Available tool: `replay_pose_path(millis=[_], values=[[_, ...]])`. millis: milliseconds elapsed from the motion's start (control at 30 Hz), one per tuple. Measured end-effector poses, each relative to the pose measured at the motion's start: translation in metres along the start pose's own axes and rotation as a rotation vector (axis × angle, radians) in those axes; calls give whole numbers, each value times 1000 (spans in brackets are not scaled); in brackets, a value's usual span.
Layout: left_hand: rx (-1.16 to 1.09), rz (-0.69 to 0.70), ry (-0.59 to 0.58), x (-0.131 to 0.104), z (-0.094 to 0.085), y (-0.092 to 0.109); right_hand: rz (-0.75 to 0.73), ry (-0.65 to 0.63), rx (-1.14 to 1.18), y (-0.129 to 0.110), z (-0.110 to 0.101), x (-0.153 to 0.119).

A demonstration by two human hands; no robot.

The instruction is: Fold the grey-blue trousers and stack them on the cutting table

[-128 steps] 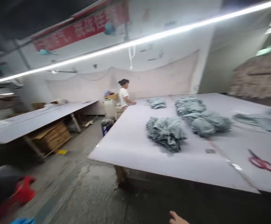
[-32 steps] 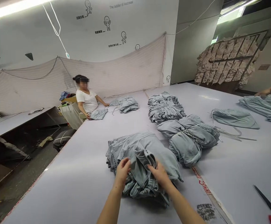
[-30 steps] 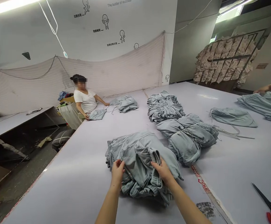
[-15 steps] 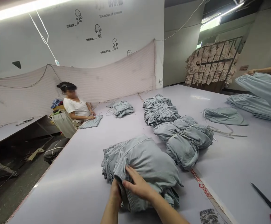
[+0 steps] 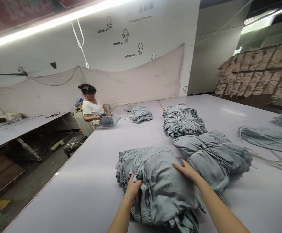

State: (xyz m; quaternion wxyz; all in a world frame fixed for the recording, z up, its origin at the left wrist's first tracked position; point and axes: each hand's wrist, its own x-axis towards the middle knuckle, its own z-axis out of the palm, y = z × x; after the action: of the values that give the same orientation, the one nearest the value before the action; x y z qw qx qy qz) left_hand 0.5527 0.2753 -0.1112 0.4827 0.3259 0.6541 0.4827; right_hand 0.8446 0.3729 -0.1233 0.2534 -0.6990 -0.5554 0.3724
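A thick pile of grey-blue garments with gathered elastic edges lies in front of me. At its left side, my left hand is closed on a garment edge, thumb on top and the other fingers hidden below. My right hand rests on the pile's upper right, fingers stretched out. Just beyond it is a bundle of the same cloth tied with a pale strip. Another gathered bundle sits behind that one.
A co-worker at the table's far left edge holds a folded grey cloth piece. A smaller garment heap lies at the back. To the right are a flat garment and loose pale strips. A loaded rack stands behind.
My right hand has moved from the pile's left edge to its upper right. My left hand has come up onto the garment edge. The co-worker has lifted the cloth; the view has swung left.
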Motion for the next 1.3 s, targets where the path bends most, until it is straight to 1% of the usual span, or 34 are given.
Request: replay_pose_path(millis=[67,133,200,300,367,433,500,533,600,667,733,767,833,867,933,1000,1033,1067,1100,1133,1167,1233,1300], values=[[-2,17,13,6,1,-2,-21,-109,75,5,-2,5],[-10,18,21,10,1,-1,-45,-123,109,7,-3,6],[-36,-7,5,11,-1,3,-37,-54,131,6,-5,4],[-111,-91,-102,6,-10,14,-6,19,123,6,-8,0],[-164,-141,-179,-2,-18,22,-11,56,80,7,-10,-5],[-203,-168,-219,-16,-25,29,-59,122,11,8,-12,-16],[-239,-181,-242,-37,-31,37,-114,183,-44,6,-13,-36],[-256,-181,-257,-49,-36,41,-137,193,-49,4,-13,-51],[-277,-170,-287,-78,-49,50,-175,149,-4,-3,-13,-87],[-272,-155,-305,-107,-72,58,-229,58,79,-7,-9,-131],[-251,-148,-308,-131,-104,62,-281,-23,152,-4,3,-173],[-240,-154,-301,-139,-122,60,-294,-55,174,1,12,-192],[-199,-199,-250,-149,-157,46,-294,-108,174,17,38,-223],[-168,-238,-206,-151,-172,33,-286,-139,144,27,53,-235],[-108,-349,-109,-154,-196,-2,-244,-211,7,48,83,-254],[-86,-469,-37,-159,-210,-42,-212,-270,-170,63,107,-269],[-98,-516,-25,-163,-214,-59,-219,-282,-239,67,115,-276],[-136,-552,-39,-168,-216,-73,-248,-285,-278,67,121,-284],[-193,-570,-77,-173,-217,-82,-296,-285,-280,65,125,-293],[-259,-572,-129,-178,-217,-87,-350,-291,-250,60,129,-302],[-327,-568,-189,-182,-217,-88,-396,-312,-200,51,133,-311],[-417,-549,-292,-188,-212,-82,-442,-399,-75,29,146,-331],[-419,-530,-352,-192,-203,-74,-401,-518,19,5,168,-349]])
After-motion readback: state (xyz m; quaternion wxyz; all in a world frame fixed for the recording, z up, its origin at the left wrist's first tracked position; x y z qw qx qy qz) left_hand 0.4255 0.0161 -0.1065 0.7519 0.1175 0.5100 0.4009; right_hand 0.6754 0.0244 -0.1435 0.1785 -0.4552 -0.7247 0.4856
